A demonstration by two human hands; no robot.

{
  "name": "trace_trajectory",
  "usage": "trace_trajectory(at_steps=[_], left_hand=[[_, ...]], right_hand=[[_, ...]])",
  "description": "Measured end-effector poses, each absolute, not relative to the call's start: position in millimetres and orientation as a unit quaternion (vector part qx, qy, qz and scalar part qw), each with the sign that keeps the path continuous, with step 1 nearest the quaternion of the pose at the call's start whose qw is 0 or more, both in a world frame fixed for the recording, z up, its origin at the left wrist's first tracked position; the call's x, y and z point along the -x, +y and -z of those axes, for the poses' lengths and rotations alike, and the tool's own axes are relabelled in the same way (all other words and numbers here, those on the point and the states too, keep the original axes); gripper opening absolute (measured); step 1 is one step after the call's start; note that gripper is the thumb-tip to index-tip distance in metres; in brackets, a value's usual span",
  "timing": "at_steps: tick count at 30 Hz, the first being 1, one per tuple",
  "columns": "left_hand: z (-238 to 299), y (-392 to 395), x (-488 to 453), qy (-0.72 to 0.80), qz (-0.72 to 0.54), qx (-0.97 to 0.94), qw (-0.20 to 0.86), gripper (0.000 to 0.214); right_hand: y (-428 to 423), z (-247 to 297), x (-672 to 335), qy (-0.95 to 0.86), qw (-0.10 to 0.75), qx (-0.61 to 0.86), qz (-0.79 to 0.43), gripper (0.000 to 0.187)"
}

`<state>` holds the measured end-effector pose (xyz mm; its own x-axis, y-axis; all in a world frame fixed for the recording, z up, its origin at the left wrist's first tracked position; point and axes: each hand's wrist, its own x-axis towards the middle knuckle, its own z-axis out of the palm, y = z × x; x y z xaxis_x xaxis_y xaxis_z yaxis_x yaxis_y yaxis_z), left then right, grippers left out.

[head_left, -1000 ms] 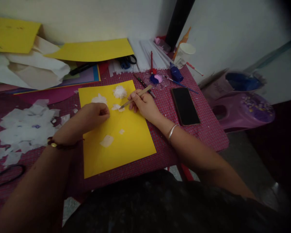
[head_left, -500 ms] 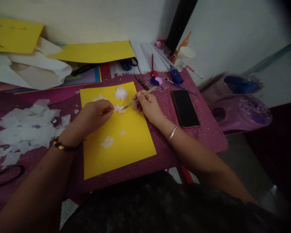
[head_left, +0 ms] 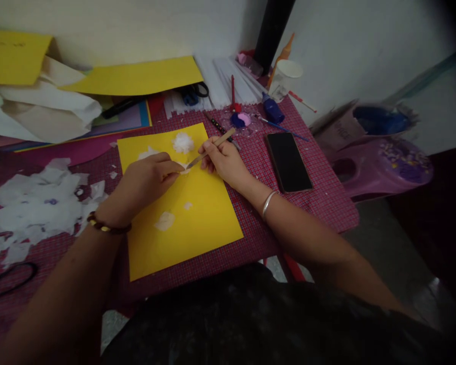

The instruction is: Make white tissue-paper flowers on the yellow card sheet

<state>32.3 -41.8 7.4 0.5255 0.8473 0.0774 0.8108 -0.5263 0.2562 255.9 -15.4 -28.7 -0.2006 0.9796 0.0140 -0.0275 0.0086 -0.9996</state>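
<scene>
My right hand (head_left: 222,157) grips a flat wooden stick (head_left: 217,144), its lower tip slanting down to the left onto a small white paper piece (head_left: 185,171). My left hand (head_left: 150,177) pinches the edge of that piece between thumb and fingertips. Both hands are over a sheet of yellow paper (head_left: 201,213). A fluffy white paper flower (head_left: 183,143) sits near the sheet's top edge, and another white clump (head_left: 148,152) is partly hidden behind my left hand. Lower on the sheet lie a pale paper piece (head_left: 164,221) and a tiny scrap (head_left: 188,206).
A heap of white paper squares (head_left: 34,197) lies on the left of the checked tablecloth (head_left: 327,203). A phone (head_left: 289,162) rests to the right, with a blue bottle (head_left: 272,109) and a white cup (head_left: 289,71) behind. Folded yellow card (head_left: 137,76) and crumpled paper (head_left: 49,104) line the back.
My left hand has come closer to the stick's tip, its fingers now at the small paper piece there. My right hand keeps its hold on the stick. The view has shifted slightly.
</scene>
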Motion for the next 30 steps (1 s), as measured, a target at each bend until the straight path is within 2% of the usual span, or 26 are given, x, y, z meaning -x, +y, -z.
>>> trace_trajectory(at_steps=[5, 10, 15, 30], left_hand=[[-13, -38, -42, 0.49, -0.078, -0.862, 0.105, 0.03], [-13, -34, -47, 0.507, -0.111, -0.846, 0.125, 0.021], [-8, -32, -44, 0.519, -0.13, -0.837, 0.118, 0.022], [-10, -31, -33, 0.5, -0.119, -0.847, 0.132, 0.033]], right_hand=[[-16, 27, -255, -0.538, 0.463, 0.433, -0.555, 0.034], [-17, 24, -257, -0.531, 0.476, 0.444, -0.542, 0.035], [-18, 21, -262, -0.502, 0.506, 0.468, -0.522, 0.039], [-19, 21, -261, -0.519, 0.47, 0.459, -0.547, 0.035]])
